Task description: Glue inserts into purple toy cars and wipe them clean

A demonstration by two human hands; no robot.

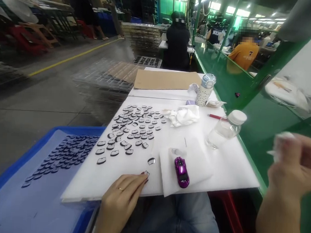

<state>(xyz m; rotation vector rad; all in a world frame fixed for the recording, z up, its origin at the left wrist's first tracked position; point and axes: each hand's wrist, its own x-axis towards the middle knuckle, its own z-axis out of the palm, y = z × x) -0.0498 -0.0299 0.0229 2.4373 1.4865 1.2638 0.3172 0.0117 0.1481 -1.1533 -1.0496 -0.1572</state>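
My left hand (124, 190), with a ring on one finger, pinches a small dark-edged part (147, 173) at the front edge of the white table. Just beyond its fingertips lies another loose small part (151, 161). A purple toy car (182, 172) rests on a white foam sheet (166, 182) to the right of that hand. My right hand (289, 167) is raised at the far right, beside the table, blurred, with its fingers closed on a white tissue (284, 143). Many similar small parts (130, 136) are spread over the left side of the table.
A blue tray (51, 131) with rows of small parts stands at the left. On the table's right are a clear bottle (221, 133), a red pen (216, 116), crumpled tissue (183, 115) and a speckled tumbler (204, 93). Cardboard (164, 80) lies behind. A green conveyor (259, 137) runs alongside.
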